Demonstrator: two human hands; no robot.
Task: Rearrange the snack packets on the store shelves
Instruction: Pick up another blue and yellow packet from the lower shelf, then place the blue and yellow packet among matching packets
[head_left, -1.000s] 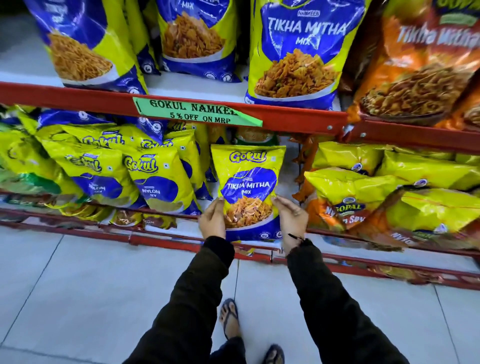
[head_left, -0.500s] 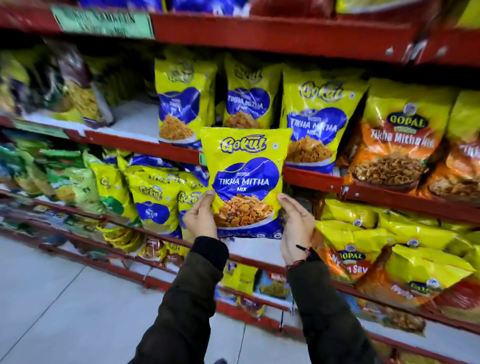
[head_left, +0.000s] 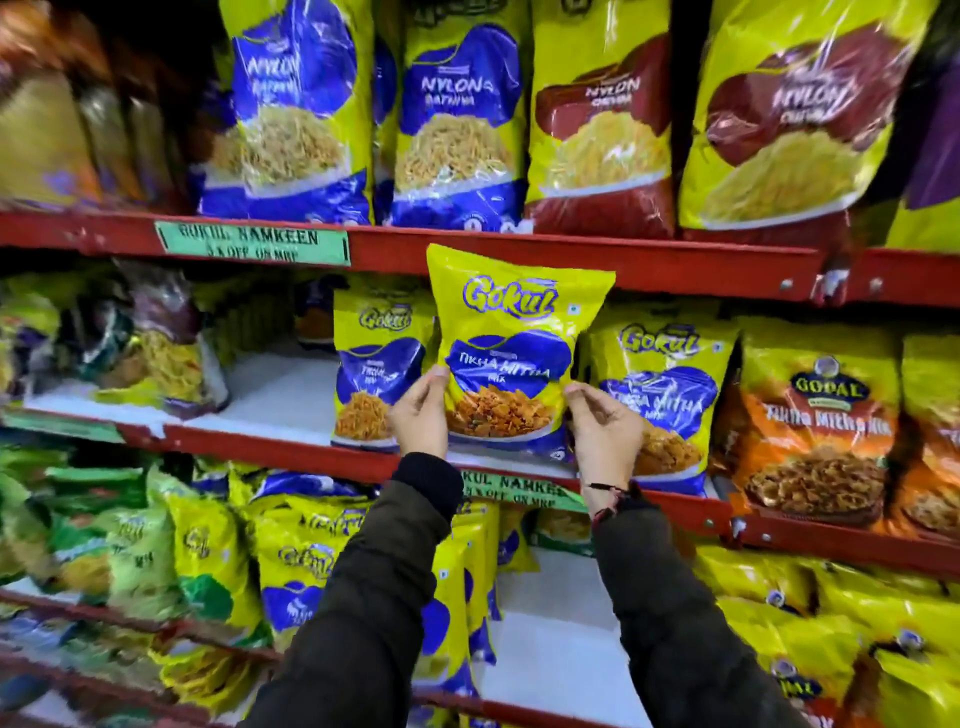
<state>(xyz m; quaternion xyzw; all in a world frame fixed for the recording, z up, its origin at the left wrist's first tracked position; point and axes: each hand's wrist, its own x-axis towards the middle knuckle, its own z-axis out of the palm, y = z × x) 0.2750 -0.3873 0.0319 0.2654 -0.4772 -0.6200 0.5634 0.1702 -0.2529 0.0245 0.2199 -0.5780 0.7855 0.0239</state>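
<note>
I hold a yellow and blue Gokul Tikha Mitha Mix packet (head_left: 511, 332) upright in front of the middle shelf. My left hand (head_left: 422, 413) grips its lower left edge and my right hand (head_left: 602, 434) grips its lower right edge. Its top overlaps the red shelf rail (head_left: 675, 270) above. Behind it stand two matching Gokul packets, one to the left (head_left: 376, 374) and one to the right (head_left: 667, 389), with a narrow gap between them.
Orange Gopal packets (head_left: 821, 426) fill the middle shelf's right side. Bare white shelf board (head_left: 275, 389) lies left of the Gokul packets. Tall Nylon packets (head_left: 457, 119) line the top shelf. Lower shelves hold several yellow and green packets (head_left: 208, 556).
Both hands have lifted the packet from the low shelf up to the middle shelf level, and my view has tilted up with it.
</note>
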